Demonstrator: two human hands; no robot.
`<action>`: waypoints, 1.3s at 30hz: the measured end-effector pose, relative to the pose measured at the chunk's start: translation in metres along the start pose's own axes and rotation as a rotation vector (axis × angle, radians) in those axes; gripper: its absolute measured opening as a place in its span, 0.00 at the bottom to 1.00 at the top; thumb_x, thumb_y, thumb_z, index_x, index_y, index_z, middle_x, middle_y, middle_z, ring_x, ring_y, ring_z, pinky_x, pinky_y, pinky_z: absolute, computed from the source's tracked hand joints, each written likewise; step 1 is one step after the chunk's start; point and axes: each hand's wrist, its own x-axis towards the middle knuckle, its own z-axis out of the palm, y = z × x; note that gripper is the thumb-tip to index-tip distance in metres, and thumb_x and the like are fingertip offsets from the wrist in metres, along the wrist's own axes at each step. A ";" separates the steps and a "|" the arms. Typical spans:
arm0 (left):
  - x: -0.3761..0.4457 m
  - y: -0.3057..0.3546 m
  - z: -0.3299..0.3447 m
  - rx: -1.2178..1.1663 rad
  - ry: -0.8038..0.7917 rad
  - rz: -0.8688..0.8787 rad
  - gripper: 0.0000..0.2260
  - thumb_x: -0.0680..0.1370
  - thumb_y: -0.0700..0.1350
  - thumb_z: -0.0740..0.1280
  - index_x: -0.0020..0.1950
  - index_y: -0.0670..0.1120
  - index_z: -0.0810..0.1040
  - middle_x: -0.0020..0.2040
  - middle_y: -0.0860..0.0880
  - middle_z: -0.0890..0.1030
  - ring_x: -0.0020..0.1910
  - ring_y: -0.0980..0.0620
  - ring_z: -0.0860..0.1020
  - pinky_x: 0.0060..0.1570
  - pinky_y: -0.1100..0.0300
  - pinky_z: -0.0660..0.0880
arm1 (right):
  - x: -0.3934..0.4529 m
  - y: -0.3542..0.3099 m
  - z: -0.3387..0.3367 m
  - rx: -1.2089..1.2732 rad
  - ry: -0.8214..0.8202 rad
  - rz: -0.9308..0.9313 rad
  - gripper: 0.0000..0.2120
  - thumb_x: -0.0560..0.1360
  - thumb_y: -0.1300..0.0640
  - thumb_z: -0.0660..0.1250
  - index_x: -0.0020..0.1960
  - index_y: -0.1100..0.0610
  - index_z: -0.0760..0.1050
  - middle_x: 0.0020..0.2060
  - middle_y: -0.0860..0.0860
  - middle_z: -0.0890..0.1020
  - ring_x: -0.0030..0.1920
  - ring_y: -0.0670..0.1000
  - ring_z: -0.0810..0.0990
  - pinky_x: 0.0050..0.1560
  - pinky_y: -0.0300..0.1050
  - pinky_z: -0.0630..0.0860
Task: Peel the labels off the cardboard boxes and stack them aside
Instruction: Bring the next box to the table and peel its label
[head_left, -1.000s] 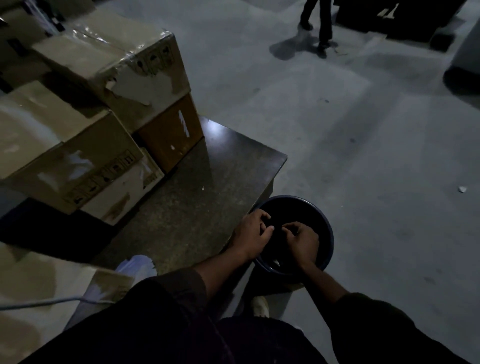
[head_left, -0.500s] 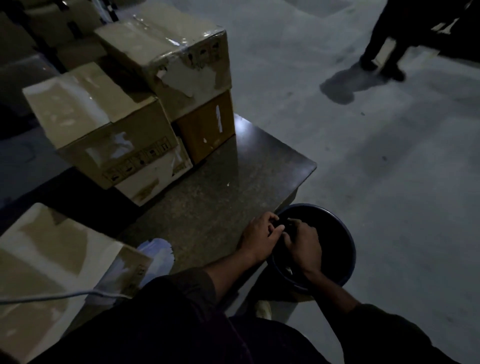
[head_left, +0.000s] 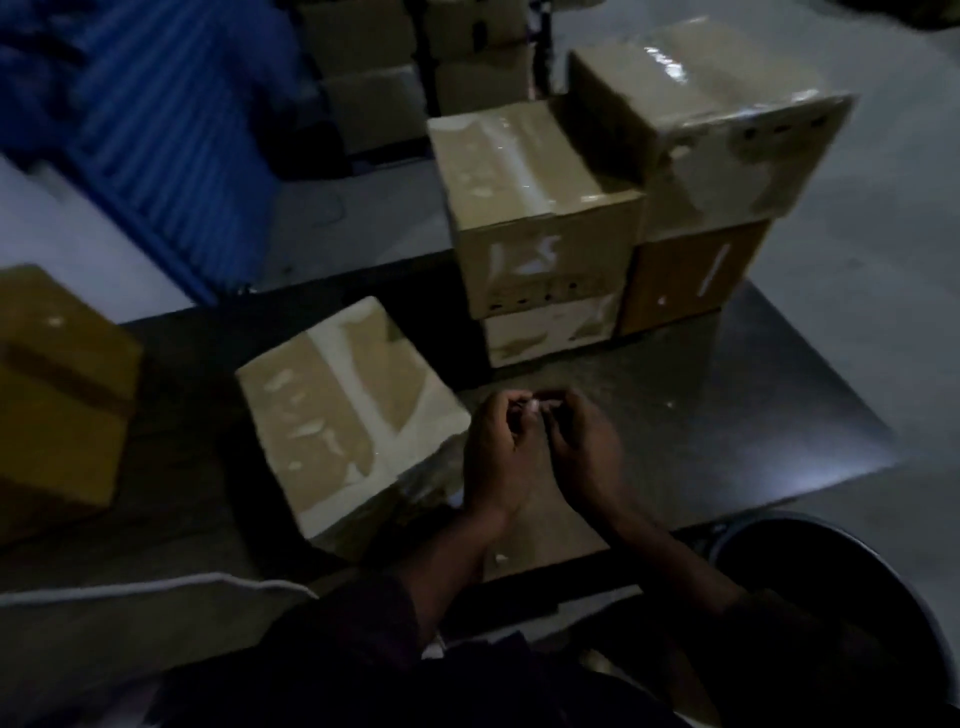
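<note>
My left hand (head_left: 496, 460) and my right hand (head_left: 587, 452) are held together above the dark table (head_left: 727, 415), fingers curled. Their fingertips pinch a small pale scrap (head_left: 535, 410), blurred, possibly a bit of label. Just left of the hands lies a taped cardboard box (head_left: 343, 410) with pale torn patches on top. Behind the hands, a box (head_left: 524, 208) sits on a whitish box (head_left: 545, 332). To their right a third taped box (head_left: 727, 104) rests on an orange-brown box (head_left: 685, 275).
A dark round bucket (head_left: 831, 597) stands on the floor at the lower right, past the table edge. A yellow-brown box (head_left: 52, 389) is at the far left. A blue ribbed panel (head_left: 171, 130) and more boxes are behind. A white cable (head_left: 156, 587) crosses the lower left.
Both hands have left the bucket and now meet above the table, beside the near box. My view has swung left, so the bucket now sits at the lower right.
</note>
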 end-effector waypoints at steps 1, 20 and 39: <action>0.006 -0.008 -0.017 0.012 0.060 -0.008 0.11 0.81 0.56 0.60 0.53 0.50 0.77 0.48 0.55 0.80 0.47 0.60 0.77 0.46 0.68 0.71 | 0.006 -0.013 0.014 0.001 -0.022 -0.070 0.06 0.78 0.56 0.66 0.54 0.52 0.78 0.47 0.46 0.81 0.47 0.46 0.79 0.46 0.45 0.75; 0.039 -0.174 -0.202 -0.052 0.385 -0.574 0.38 0.68 0.63 0.73 0.71 0.46 0.66 0.65 0.42 0.73 0.61 0.41 0.75 0.62 0.44 0.74 | 0.039 -0.055 0.171 -0.411 -0.155 0.079 0.18 0.78 0.47 0.62 0.67 0.49 0.68 0.65 0.54 0.74 0.60 0.57 0.75 0.57 0.50 0.75; 0.208 -0.025 -0.319 -0.365 0.400 -0.156 0.20 0.78 0.44 0.69 0.70 0.46 0.72 0.61 0.45 0.78 0.55 0.46 0.78 0.46 0.57 0.74 | 0.144 -0.204 0.112 -0.112 0.296 -0.327 0.18 0.76 0.40 0.63 0.60 0.49 0.77 0.61 0.47 0.79 0.60 0.44 0.77 0.56 0.46 0.77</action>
